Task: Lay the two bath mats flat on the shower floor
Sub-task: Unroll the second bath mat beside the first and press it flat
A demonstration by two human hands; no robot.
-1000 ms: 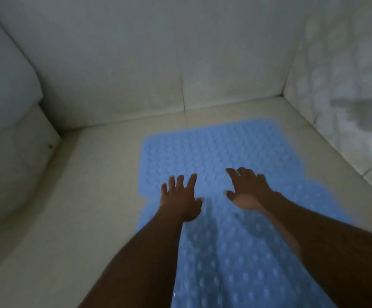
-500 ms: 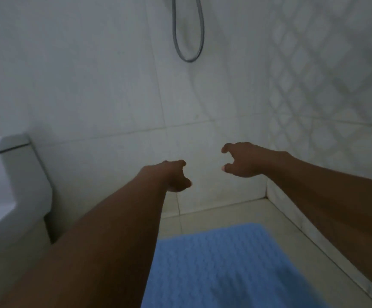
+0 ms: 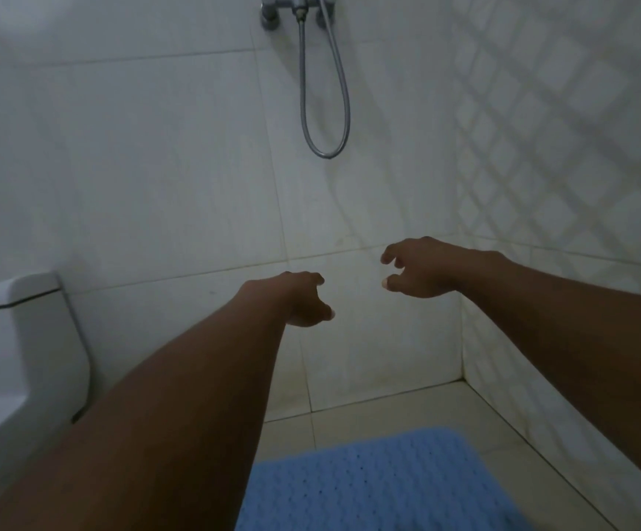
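Note:
A blue bath mat (image 3: 380, 484) with a dotted texture lies flat on the shower floor (image 3: 476, 419) at the bottom of the view, its left part hidden by my left forearm. Only one mat shows. My left hand (image 3: 299, 298) hangs in the air in front of the back wall, fingers loosely curled, holding nothing. My right hand (image 3: 422, 268) is raised a little higher to the right, fingers also loosely curled and empty. Both hands are well above the mat.
A white toilet (image 3: 23, 362) stands at the left edge. A metal shower hose (image 3: 326, 109) loops down from a tap fitting (image 3: 295, 9) on the tiled back wall. A patterned tiled wall (image 3: 564, 185) closes the right side.
My hands lifted off the mat, where they lay spread a second ago, and now hang in the air with curled fingers. The view tilted up from the floor to the wall.

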